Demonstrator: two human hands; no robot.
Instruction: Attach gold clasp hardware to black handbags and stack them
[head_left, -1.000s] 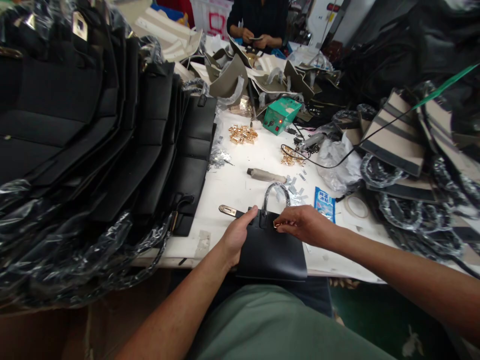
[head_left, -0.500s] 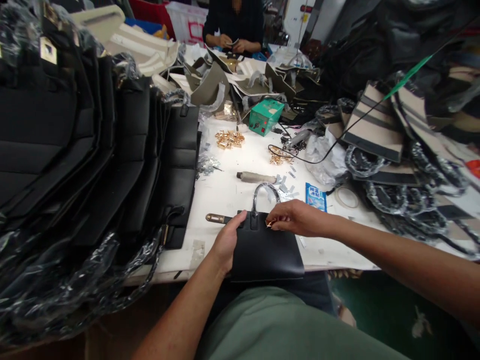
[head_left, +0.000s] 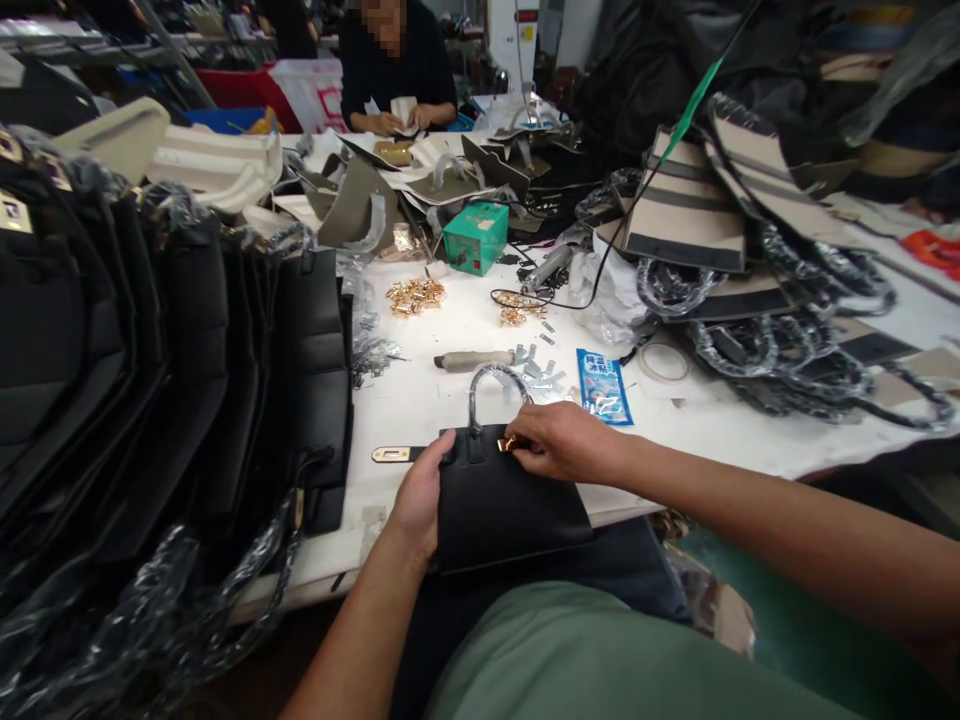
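A black handbag panel [head_left: 510,515] lies at the table's front edge, its plastic-wrapped handle [head_left: 499,372] standing up at the top. My left hand [head_left: 421,495] grips the panel's left edge, thumb on the front and the other fingers hidden behind. A strap with a gold slotted plate [head_left: 390,454] sticks out to the left above that hand. My right hand [head_left: 559,440] pinches a small gold metal clasp [head_left: 507,443] against the panel's front, just right of the handle's left base. The fingertips partly cover the clasp.
Black bag panels [head_left: 255,370] stand stacked at the left. Gold fittings [head_left: 416,296], a wrapped tool [head_left: 474,360], metal plates [head_left: 540,368], a blue packet [head_left: 604,387] and a tape roll [head_left: 665,361] lie beyond the panel. Behind are a green box [head_left: 476,237] and a seated co-worker [head_left: 397,70].
The view has turned, so most of the scene sits further left. My right hand keeps its pinch at the panel, and more of the gold clasp shows. The co-worker's hands have shifted slightly.
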